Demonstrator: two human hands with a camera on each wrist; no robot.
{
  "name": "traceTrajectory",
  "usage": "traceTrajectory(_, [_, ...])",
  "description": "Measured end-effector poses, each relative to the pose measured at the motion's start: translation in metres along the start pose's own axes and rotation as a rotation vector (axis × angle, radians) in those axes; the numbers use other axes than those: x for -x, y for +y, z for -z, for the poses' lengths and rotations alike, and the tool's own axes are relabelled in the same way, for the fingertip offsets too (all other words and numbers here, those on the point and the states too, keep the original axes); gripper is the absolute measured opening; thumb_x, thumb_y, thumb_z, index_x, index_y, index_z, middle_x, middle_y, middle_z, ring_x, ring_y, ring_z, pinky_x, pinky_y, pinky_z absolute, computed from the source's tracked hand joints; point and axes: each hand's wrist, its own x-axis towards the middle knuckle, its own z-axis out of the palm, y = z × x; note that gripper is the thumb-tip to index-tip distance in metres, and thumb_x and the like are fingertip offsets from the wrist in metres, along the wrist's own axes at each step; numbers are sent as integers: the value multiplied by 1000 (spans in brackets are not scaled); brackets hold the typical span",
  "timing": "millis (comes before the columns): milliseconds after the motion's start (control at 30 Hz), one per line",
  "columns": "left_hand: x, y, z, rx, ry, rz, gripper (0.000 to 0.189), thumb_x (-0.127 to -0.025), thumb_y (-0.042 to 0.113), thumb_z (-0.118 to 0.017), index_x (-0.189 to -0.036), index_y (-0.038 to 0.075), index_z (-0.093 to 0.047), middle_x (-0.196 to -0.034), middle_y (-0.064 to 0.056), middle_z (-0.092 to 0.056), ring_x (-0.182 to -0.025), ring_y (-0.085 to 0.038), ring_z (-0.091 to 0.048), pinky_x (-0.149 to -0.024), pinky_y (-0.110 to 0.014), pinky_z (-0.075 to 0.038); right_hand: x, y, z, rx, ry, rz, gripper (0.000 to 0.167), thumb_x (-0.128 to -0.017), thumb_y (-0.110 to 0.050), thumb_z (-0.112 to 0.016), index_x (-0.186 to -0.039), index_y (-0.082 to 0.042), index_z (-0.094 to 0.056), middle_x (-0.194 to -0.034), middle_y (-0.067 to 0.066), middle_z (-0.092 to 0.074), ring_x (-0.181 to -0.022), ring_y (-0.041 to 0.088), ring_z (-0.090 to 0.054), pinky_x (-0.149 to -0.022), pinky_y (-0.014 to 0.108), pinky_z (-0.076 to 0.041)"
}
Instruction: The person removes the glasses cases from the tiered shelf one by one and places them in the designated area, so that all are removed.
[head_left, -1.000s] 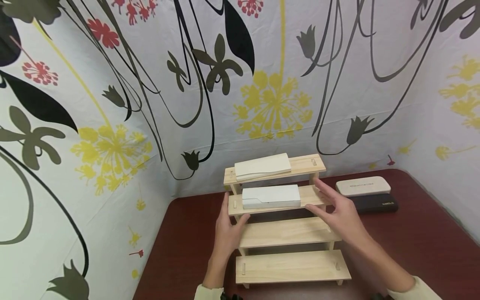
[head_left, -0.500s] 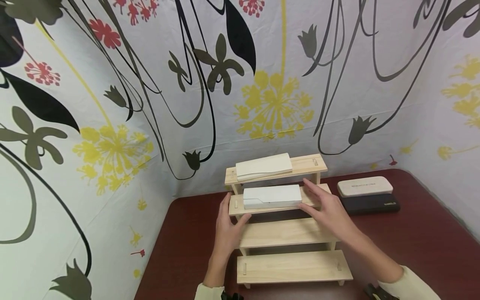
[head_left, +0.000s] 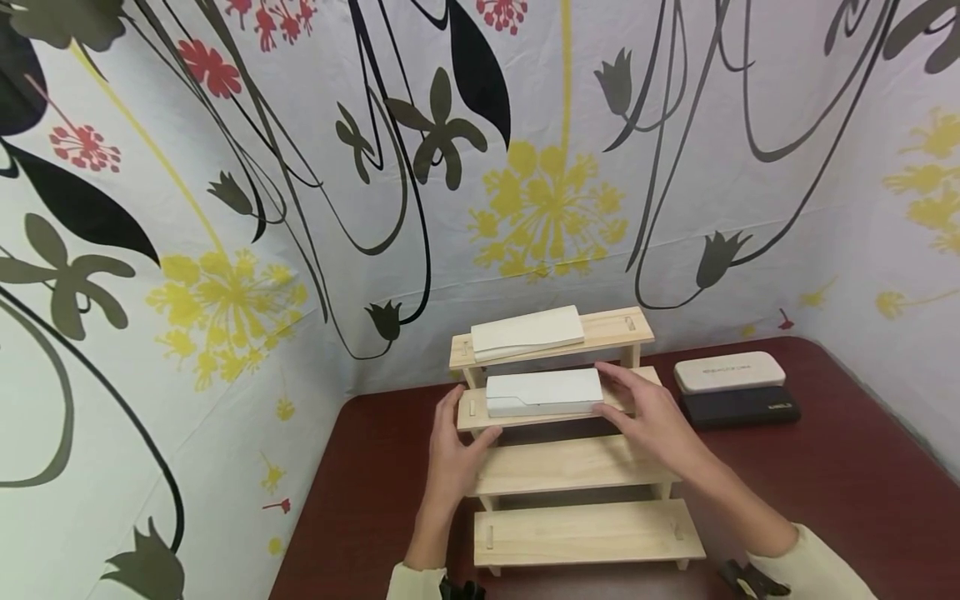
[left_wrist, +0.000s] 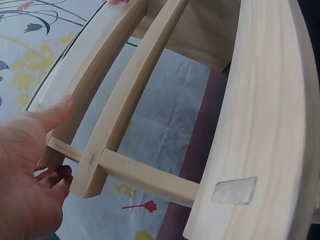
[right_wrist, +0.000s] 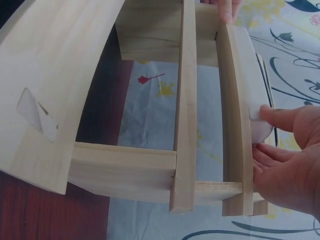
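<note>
A four-tier pale wooden step rack [head_left: 585, 533] stands on the dark red table. On its second tier from the top lies a white oblong case [head_left: 543, 390] with a flap line along its front. My right hand [head_left: 656, 421] pinches the right end of this case, thumb at the front and fingers at the back. In the right wrist view, the thumb rests on the white case [right_wrist: 257, 127]. My left hand [head_left: 452, 450] grips the left end of the same tier. The left wrist view shows its thumb on the tier's front edge and its fingers curled beneath.
A flat cream case [head_left: 525, 333] lies on the top tier. To the right of the rack, a pale rounded case [head_left: 727, 372] sits beside a black case [head_left: 738, 407] on the table [head_left: 847, 467]. A flower-patterned cloth [head_left: 300, 208] hangs behind and at both sides.
My right hand has moved left along the tier, from the rack's right end to the white case's right end. My left hand and the rack stay in nearly the same place.
</note>
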Motion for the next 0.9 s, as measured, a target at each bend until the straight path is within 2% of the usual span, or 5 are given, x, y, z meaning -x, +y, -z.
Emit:
traceTrajectory(133, [-4, -1, 2, 8, -12, -5, 88, -85, 26, -93, -158, 10, -46, -157, -10, -47, -147, -31, -43, -120, -53, -33, -1, -1, 0, -6, 3, 6, 62, -94, -7, -82, -149, 5, -55, -139, 28, -65, -126, 44, -64, -104, 62, -48])
traceTrajectory(400, [-10, -3, 8, 32, -70, 8, 90, -83, 23, -95, -156, 3, -47, -154, -10, -48, -135, -27, -52, -111, -48, -45, 2, 1, 2, -8, 13, 1, 60, -94, -6, -82, -148, 4, -56, -139, 28, -64, -126, 44, -64, -105, 62, -48])
traceTrajectory(500, [-11, -3, 10, 43, -87, 8, 89, -83, 24, -95, -156, 5, -48, -154, -9, -48, -137, -27, -51, -112, -49, -44, 3, 2, 2, -16, 2, -10, 62, -95, -7, -82, -150, 4, -54, -141, 29, -63, -127, 45, -63, -105, 61, -47])
traceTrajectory(667, [-13, -5, 13, 141, -121, 13, 85, -85, 17, -94, -156, 8, -48, -156, -11, -45, -141, -29, -49, -117, -48, -40, 1, 0, 2, -5, -28, -8, 70, -94, -10, -84, -153, 6, -50, -144, 31, -60, -126, 47, -63, -104, 62, -48])
traceTrajectory(900, [-18, -8, 15, 185, -175, 38, 85, -87, 13, -91, -158, 9, -44, -154, -13, -46, -135, -27, -55, -109, -34, -48, -4, -1, 4, -22, -40, -1, 63, -94, -10, -83, -148, 6, -56, -139, 31, -63, -120, 45, -67, -100, 60, -52])
